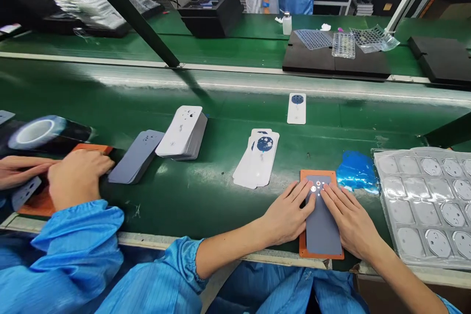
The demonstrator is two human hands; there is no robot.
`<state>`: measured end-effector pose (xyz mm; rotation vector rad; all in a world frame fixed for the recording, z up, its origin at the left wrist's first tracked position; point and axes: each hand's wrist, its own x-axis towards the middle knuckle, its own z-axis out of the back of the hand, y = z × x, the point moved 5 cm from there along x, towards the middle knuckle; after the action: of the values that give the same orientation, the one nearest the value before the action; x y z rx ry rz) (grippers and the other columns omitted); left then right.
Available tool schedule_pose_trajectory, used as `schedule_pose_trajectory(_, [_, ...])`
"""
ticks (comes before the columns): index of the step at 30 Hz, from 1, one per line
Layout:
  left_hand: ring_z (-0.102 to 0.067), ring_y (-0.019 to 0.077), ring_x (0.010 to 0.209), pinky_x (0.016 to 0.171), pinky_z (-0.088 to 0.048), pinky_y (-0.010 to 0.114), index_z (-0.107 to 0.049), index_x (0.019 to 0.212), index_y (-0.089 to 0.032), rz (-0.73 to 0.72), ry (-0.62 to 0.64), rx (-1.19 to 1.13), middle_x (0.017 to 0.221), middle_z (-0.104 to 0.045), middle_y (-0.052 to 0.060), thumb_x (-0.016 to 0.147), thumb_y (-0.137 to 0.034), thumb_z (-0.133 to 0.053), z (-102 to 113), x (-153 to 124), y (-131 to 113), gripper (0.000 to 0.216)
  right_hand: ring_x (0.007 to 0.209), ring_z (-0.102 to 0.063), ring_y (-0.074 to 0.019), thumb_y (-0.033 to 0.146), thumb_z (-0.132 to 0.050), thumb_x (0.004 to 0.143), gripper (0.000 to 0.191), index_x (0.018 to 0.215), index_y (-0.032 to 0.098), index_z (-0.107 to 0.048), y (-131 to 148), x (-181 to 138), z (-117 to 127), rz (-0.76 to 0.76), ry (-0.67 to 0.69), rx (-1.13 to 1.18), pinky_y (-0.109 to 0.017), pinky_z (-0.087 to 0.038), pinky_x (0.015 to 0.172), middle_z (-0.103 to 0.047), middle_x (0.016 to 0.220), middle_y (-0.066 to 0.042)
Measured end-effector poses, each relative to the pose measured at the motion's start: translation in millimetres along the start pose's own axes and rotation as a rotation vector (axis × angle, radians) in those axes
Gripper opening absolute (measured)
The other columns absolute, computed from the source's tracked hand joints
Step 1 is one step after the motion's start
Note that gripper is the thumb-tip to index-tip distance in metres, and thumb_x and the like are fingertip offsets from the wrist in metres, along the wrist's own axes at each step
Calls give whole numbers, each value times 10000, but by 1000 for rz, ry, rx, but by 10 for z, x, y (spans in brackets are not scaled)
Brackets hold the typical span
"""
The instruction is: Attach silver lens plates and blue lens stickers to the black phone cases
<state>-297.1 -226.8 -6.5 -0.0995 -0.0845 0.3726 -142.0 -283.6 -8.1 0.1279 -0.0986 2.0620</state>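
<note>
A grey phone-back-shaped panel [324, 225] with small round holes near its top lies on an orange fixture plate [303, 250] at the front edge of the bench. My left hand [289, 213] rests on the panel's upper left, fingers stretched out and thumb beside the holes. From the right, my right hand [351, 218] lies with extended fingers on the panel's upper right edge. Both hands are open, and they cover parts of the panel and fixture. Whether a small piece sits under the fingertips is hidden.
White cards with dark round patches [257, 162] and a single card [296, 109] lie ahead. Leftward are a white panel stack [182, 132], grey panels [134, 157] and a co-worker's hands [75, 174]. Blue film [356, 171] and a clear tray of discs [415, 201] sit right.
</note>
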Motion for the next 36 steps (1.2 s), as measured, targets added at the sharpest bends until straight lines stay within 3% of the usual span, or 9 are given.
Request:
schedule_pose_trajectory(7, [-474, 332, 1369, 1153, -336, 500, -505, 1361, -68, 18, -153, 93, 1433, -535, 210, 920, -303, -540, -10, -69, -49, 500, 1450, -352, -307, 106, -480, 731, 794, 1509, 23, -346, 54, -145, 27, -2, -2, 9, -488, -340, 1198, -423, 1537, -179])
schedule_pose_trajectory(11, [-479, 326, 1364, 1173, -315, 488, -487, 1384, -57, 25, -191, 100, 1432, -538, 208, 886, -243, -554, -67, -95, -70, 536, 1451, -350, -312, 117, -482, 735, 778, 1498, 23, -364, 61, -146, 8, -25, 15, 14, -490, -334, 1202, -414, 1541, -185])
schedule_pose_trajectory(18, [-467, 328, 1376, 1166, -353, 462, -468, 1387, -28, 24, -128, 35, 1428, -525, 241, 893, -188, -498, -109, -40, -94, 520, 1433, -363, -373, 134, -502, 701, 754, 1428, -53, -425, 80, -78, -5, 1, 1, 35, -515, -355, 1187, -436, 1498, -264])
schedule_pose_trajectory(21, [-457, 348, 1381, 1161, -364, 487, -455, 1406, -33, 33, -80, -48, 1458, -493, 247, 906, -255, -542, -28, -64, -64, 554, 1432, -377, -339, 93, -480, 699, 755, 1444, -18, -430, 65, -112, -17, -1, -32, 52, -501, -377, 1178, -447, 1504, -229])
schedule_pose_trajectory(25, [-370, 339, 1448, 1176, -344, 532, -426, 1454, -140, 10, -10, -330, 1525, -438, 190, 873, -337, -682, 136, -108, 119, 665, 1412, -423, -286, 35, -429, 781, 669, 1447, 77, -482, -17, -175, -8, -10, -131, 161, -486, -415, 1155, -496, 1486, -162])
schedule_pose_trajectory(28, [-365, 290, 1459, 1184, -344, 507, -391, 1484, -215, 165, -125, -666, 1533, -447, 135, 851, -293, -728, 270, -49, 342, 722, 1324, -534, -269, 60, -418, 903, 506, 1346, 205, -616, -152, -206, 79, -105, -294, 449, -485, -468, 1105, -599, 1395, -96])
schedule_pose_trajectory(30, [-500, 263, 1363, 1153, -394, 476, -463, 1425, -216, 360, -298, -929, 1452, -541, 129, 840, -255, -732, 315, 19, 442, 645, 1189, -638, -275, 175, -508, 950, 344, 1232, 242, -692, -303, -228, 126, -323, -455, 777, -482, -532, 1027, -691, 1257, -81])
schedule_pose_trajectory(33, [-690, 217, 1034, 959, -542, 382, -617, 1169, -147, 466, -450, -1323, 1154, -705, 122, 825, -242, -728, 309, 163, 315, 374, 949, -723, -268, 328, -638, 925, 257, 1141, 215, -718, -436, -261, 59, -670, -678, 1323, -451, -622, 841, -757, 1043, -88])
schedule_pose_trajectory(36, [-672, 158, 792, 758, -544, 279, -650, 924, -132, 449, -537, -1350, 897, -715, 74, 865, -257, -677, 381, 259, 66, 141, 890, -728, -240, 369, -618, 944, 307, 1201, 212, -676, -397, -209, -45, -677, -677, 1624, -404, -642, 738, -750, 1049, -101])
